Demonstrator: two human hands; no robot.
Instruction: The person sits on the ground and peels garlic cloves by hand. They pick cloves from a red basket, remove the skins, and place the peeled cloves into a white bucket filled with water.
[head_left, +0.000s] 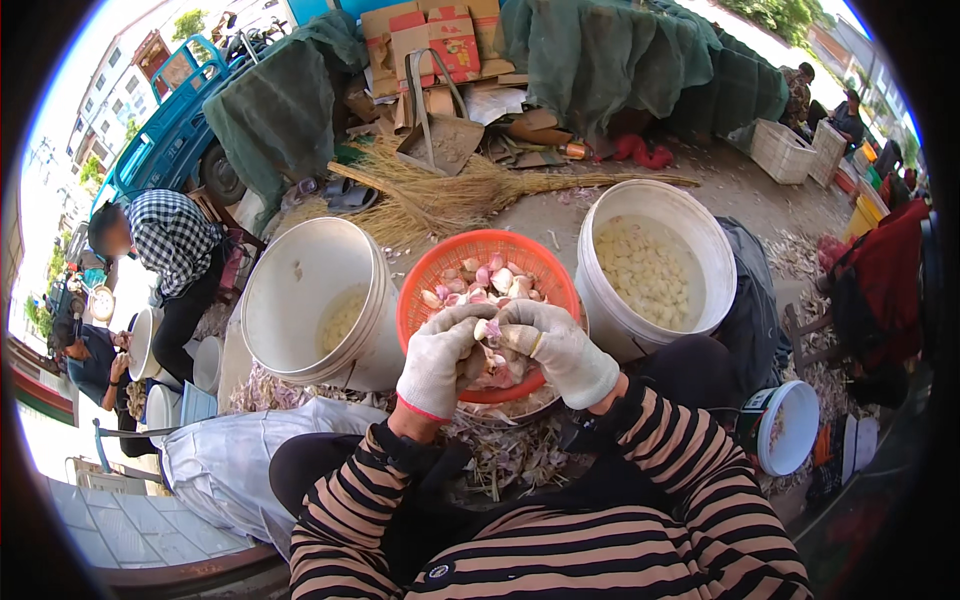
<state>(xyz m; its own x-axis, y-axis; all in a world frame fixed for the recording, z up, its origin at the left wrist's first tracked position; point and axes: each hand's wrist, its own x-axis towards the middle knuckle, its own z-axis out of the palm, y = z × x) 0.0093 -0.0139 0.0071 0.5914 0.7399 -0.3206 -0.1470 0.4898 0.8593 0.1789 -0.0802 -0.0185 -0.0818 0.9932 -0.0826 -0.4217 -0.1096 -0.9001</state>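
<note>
Both my hands wear pale knitted work gloves and meet above an orange plastic colander (414, 289). Between the fingertips of my left hand (444, 356) and my right hand (559, 349) is a garlic clove (489, 330) with purplish skin. Unpeeled garlic cloves (480, 279) lie in the colander below. To its right stands a white bucket (596, 281) of peeled cloves (643, 274) in water. On the left a tilted white bucket (289, 277) holds peeled cloves (341, 322) low inside. Garlic skins (517, 454) are heaped between my knees.
A straw broom (465, 191) and a metal dustpan (446, 146) lie beyond the buckets. A white-lidded bucket (787, 427) is at my right, a white sack (240, 450) at my left. One person in a checked shirt (171, 236) bends at the left; others sit farther off.
</note>
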